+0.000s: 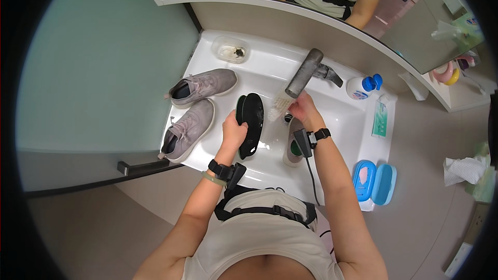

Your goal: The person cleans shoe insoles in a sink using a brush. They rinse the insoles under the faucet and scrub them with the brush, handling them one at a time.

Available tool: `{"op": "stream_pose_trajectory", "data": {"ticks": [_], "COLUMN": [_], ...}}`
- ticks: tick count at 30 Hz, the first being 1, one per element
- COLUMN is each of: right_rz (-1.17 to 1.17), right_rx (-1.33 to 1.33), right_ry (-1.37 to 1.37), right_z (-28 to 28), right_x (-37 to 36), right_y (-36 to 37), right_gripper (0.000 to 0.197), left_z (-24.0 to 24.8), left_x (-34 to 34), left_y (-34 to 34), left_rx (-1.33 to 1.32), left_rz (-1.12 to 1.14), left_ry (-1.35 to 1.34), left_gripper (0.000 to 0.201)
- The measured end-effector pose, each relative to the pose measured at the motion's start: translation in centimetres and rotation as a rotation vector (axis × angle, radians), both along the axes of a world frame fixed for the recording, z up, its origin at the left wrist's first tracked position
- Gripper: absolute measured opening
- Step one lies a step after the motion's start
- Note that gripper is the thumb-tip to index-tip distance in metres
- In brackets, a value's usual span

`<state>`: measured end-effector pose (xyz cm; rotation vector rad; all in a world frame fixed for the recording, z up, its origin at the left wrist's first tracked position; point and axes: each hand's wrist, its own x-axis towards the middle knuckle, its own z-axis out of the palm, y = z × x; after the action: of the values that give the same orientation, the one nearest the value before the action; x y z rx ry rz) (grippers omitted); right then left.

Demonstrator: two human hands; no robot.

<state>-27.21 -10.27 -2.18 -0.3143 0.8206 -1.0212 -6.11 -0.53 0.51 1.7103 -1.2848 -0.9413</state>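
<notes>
My left hand (235, 132) is closed on a black insole (253, 124), held upright over the left part of the white sink (228, 168); a green-edged layer shows along its left side. My right hand (305, 111) is closed beneath the grey faucet (305, 72), at a pale, tufted brush (280, 105) just under the spout. Its grip is partly hidden. Below my right wrist lies a long greyish thing (294, 148) with a dark green oval, partly covered by a wrist device. Two grey-pink laced shoes (205, 85) stand on the left rim.
A clear plastic dish (231, 50) with something dark inside sits at the back left. On the right are a white bottle (358, 89) with blue cap, a green-and-white packet (379, 117) and an open blue soap box (365, 179). A mirror cabinet (337, 13) overhangs the back.
</notes>
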Motion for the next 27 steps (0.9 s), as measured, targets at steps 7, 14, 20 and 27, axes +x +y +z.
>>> {"op": "stream_pose_trajectory", "data": {"ticks": [7,14,20,27], "right_rz": [-0.092,-0.33,-0.262,-0.342], "right_rx": [0.117,0.172,0.192,-0.038], "right_ry": [-0.046,-0.386,-0.342,-0.118], "right_z": [0.7,-2.0,0.1,-0.6], "right_x": [-0.1,-1.9,-0.5,0.2], "right_y": [-0.7,-0.7,1.6,1.1], "right_gripper": [0.031,0.03,0.034,0.024], "left_z": [-1.2,-0.6,0.0,-0.7], "left_x": [0.6,-2.1,-1.7,-2.4], "left_y": [-0.3,-1.2,-0.9,-2.0], "left_rx": [-0.009,-0.016,-0.047,0.0], "left_rz": [-0.004,-0.066,-0.091,-0.064], "left_ry": [0.01,0.002,-0.053,-0.033], "left_gripper": [0.028,0.028,0.028,0.027]}}
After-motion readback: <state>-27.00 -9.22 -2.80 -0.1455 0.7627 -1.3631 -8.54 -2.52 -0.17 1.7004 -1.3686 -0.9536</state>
